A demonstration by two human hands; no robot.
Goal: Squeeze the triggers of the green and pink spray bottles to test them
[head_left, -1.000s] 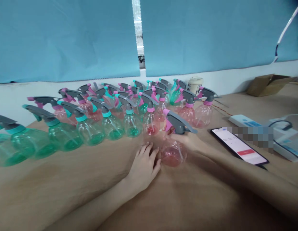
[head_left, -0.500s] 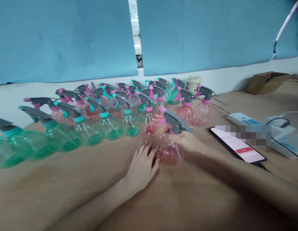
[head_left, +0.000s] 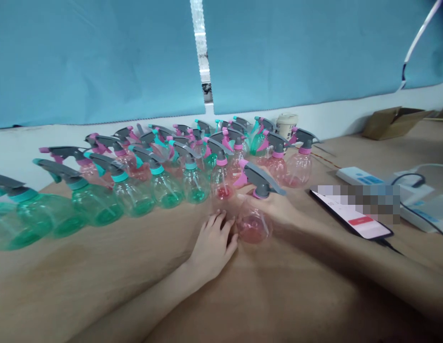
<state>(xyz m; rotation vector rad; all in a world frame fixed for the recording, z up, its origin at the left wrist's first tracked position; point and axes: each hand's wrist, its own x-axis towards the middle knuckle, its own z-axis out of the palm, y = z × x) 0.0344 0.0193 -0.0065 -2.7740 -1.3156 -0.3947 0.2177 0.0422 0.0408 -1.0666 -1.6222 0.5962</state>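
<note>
A clear pink spray bottle (head_left: 254, 226) with a grey and pink trigger head stands upright in front of me. My left hand (head_left: 213, 243) lies palm down on the table just left of its base, fingers spread and holding nothing. My right hand (head_left: 283, 208) reaches in behind this bottle. Its fingers are mostly hidden by the bottle and blurred, so their grip does not show. Beyond the hands stands a pink-collared bottle (head_left: 222, 183), beside a turquoise-collared green bottle (head_left: 195, 185) in the front row.
Several more green spray bottles (head_left: 96, 207) and pink ones (head_left: 298, 169) stand in rows toward the wall. A paper cup (head_left: 287, 125) is behind them. To the right lie a phone (head_left: 364, 224), a white power strip (head_left: 360, 177) with cables, and a cardboard box (head_left: 393, 124).
The fingers of my right hand have shifted behind the front pink bottle and show less. My left hand and the bottles stay about where they were; the view has moved very slightly.
</note>
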